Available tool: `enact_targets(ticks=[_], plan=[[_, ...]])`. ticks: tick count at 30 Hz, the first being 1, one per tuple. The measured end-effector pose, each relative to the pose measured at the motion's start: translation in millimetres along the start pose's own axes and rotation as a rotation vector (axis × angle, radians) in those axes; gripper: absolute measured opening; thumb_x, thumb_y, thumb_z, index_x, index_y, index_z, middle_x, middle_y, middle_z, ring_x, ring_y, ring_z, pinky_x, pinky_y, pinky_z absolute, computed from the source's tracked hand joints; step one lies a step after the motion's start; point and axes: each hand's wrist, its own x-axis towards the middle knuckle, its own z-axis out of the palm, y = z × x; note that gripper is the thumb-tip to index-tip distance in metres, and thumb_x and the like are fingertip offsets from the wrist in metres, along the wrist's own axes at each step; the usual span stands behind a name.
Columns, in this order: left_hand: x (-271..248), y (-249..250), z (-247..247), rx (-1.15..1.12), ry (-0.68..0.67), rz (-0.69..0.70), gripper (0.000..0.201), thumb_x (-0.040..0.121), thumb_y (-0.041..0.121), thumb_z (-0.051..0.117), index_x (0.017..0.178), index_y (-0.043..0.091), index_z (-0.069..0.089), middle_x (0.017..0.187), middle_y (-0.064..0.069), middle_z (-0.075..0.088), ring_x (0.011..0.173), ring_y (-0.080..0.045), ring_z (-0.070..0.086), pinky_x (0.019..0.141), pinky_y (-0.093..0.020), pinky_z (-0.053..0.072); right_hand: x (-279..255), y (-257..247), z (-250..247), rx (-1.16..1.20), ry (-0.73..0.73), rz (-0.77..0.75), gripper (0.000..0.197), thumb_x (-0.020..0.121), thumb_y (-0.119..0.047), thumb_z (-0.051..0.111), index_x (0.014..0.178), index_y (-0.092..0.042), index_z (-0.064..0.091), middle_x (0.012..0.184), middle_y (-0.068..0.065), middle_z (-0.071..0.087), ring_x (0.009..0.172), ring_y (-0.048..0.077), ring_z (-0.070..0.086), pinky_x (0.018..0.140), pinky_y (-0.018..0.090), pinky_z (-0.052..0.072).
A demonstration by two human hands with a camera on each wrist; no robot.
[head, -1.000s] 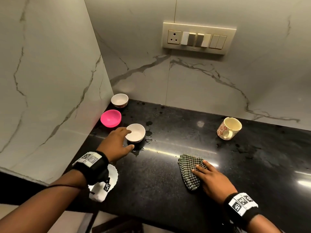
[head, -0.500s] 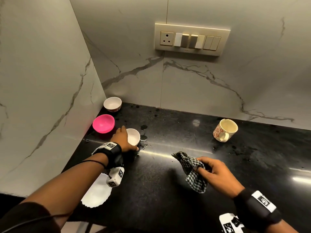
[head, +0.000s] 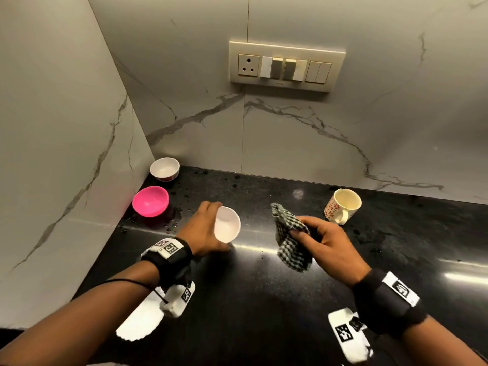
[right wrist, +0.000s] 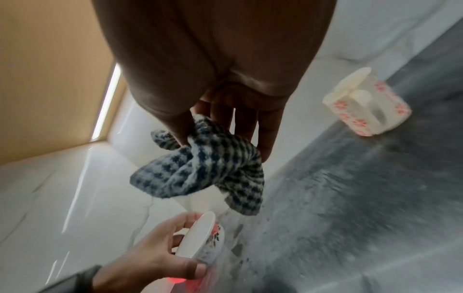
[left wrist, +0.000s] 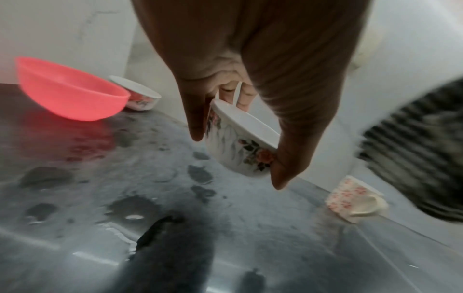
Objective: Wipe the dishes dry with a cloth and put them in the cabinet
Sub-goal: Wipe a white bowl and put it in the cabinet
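Left hand (head: 202, 231) grips the small floral bowl (head: 227, 225) by rim and side, lifted off the black counter (head: 264, 313), tilted, mouth facing right. Right hand (head: 330, 247) pinches the bunched checked cloth (head: 290, 247), near the bowl, apart from it. Pink bowl (head: 150, 200) and a second white bowl (head: 165, 169) crowd the left wall (head: 66, 154) corner; mug (head: 343, 206) stands toward the back wall (head: 290, 143). Scalloped white plate (head: 140, 323) at near-left counter edge.

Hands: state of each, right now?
Left hand: grips the bowl, tilted, off the counter.
Right hand: pinches the cloth.
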Motion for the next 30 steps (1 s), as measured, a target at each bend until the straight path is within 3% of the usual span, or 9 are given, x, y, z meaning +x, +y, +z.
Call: enact_targets(ticks=[4, 7, 9, 12, 15, 18, 20, 26, 30], plan=[[-22.4, 45.6, -5.5, -0.072, -0.012, 0.163, 0.112, 0.055, 0.054, 0.087, 0.151, 0.024, 0.039, 0.132, 0.008, 0.038, 0.114, -0.017, 0.057, 0.095, -0.04, 0.055, 15.3, -23.0, 22.4, -0.339, -0.033, -0.252, 0.041, 0.101, -0.02, 0.063, 0.139, -0.038, 0.065, 0.126, -0.018, 0.073, 0.115, 0.001, 0.067, 0.103, 0.037, 0.056], [-37.4, 73.8, -14.7, -0.187, 0.034, 0.289, 0.088, 0.057, 0.046, 0.091, 0.134, 0.027, 0.051, 0.12, 0.01, 0.048, 0.105, -0.007, 0.057, 0.087, -0.026, 0.053, 19.4, -35.7, 42.6, -0.757, -0.2, -0.405, 0.045, 0.1, -0.032, 0.052, 0.144, -0.033, 0.059, 0.147, -0.01, 0.062, 0.14, 0.008, 0.051, 0.129, 0.046, 0.022], [-43.3, 82.3, -19.6, -0.197, 0.062, 0.332, 0.07, 0.059, 0.036, 0.093, 0.117, 0.031, 0.056, 0.11, 0.011, 0.053, 0.099, -0.003, 0.056, 0.08, -0.018, 0.047, 17.9, -40.1, 52.3, -0.904, -0.293, -0.422, 0.052, 0.102, -0.044, 0.035, 0.147, -0.027, 0.055, 0.158, -0.005, 0.052, 0.153, 0.012, 0.036, 0.132, 0.048, 0.003], [-52.0, 87.1, -27.2, -0.234, 0.082, 0.355, 0.063, 0.057, 0.034, 0.093, 0.111, 0.029, 0.062, 0.105, 0.013, 0.059, 0.099, -0.005, 0.058, 0.08, -0.02, 0.047, 17.2, -50.6, 54.1, -0.873, -0.417, -0.394, 0.06, 0.105, -0.046, 0.027, 0.157, -0.023, 0.046, 0.167, -0.002, 0.04, 0.158, 0.011, 0.024, 0.131, 0.049, -0.009], [-57.5, 92.0, -34.6, -0.288, 0.105, 0.381, 0.067, 0.057, 0.033, 0.095, 0.117, 0.025, 0.065, 0.107, 0.012, 0.065, 0.1, -0.009, 0.063, 0.083, -0.03, 0.052, 22.4, -58.8, 51.0, -0.845, -0.505, -0.454, 0.045, 0.105, -0.039, 0.035, 0.14, -0.023, 0.057, 0.153, -0.004, 0.056, 0.149, 0.01, 0.038, 0.13, 0.053, -0.004], [-60.4, 95.6, -43.9, -0.322, 0.098, 0.381, 0.099, 0.058, 0.035, 0.097, 0.145, 0.015, 0.054, 0.127, 0.006, 0.069, 0.117, -0.01, 0.067, 0.099, -0.038, 0.055, 22.9, -70.1, 45.3, -0.803, -0.557, -0.504, 0.012, 0.1, -0.034, 0.051, 0.1, -0.024, 0.058, 0.106, -0.008, 0.067, 0.107, 0.011, 0.056, 0.128, 0.048, 0.009], [-63.9, 96.9, -50.4, -0.349, 0.071, 0.36, 0.115, 0.057, 0.031, 0.097, 0.156, 0.011, 0.042, 0.131, 0.006, 0.069, 0.12, -0.007, 0.067, 0.104, -0.039, 0.054, 18.3, -75.8, 39.7, -0.827, -0.586, -0.547, 0.012, 0.092, -0.033, 0.064, 0.095, -0.025, 0.056, 0.095, -0.01, 0.063, 0.095, 0.01, 0.055, 0.127, 0.042, 0.013], [-79.6, 108.5, -55.7, -0.389, -0.003, 0.395, 0.11, 0.06, 0.027, 0.101, 0.153, 0.011, 0.045, 0.13, 0.009, 0.069, 0.118, -0.007, 0.069, 0.102, -0.035, 0.056, 6.5, -84.5, 18.9, -0.887, -0.677, -0.666, 0.018, 0.076, -0.017, 0.068, 0.093, -0.023, 0.064, 0.097, -0.009, 0.07, 0.103, 0.012, 0.065, 0.129, 0.04, 0.016], [-83.6, 118.0, -50.3, -0.407, -0.053, 0.445, 0.106, 0.061, 0.021, 0.103, 0.15, 0.013, 0.046, 0.13, 0.008, 0.069, 0.118, -0.012, 0.069, 0.101, -0.036, 0.057, 2.9, -87.3, 1.4, -0.981, -0.76, -0.722, 0.021, 0.082, -0.016, 0.064, 0.099, -0.027, 0.07, 0.111, -0.012, 0.074, 0.118, 0.007, 0.065, 0.131, 0.042, 0.009]])
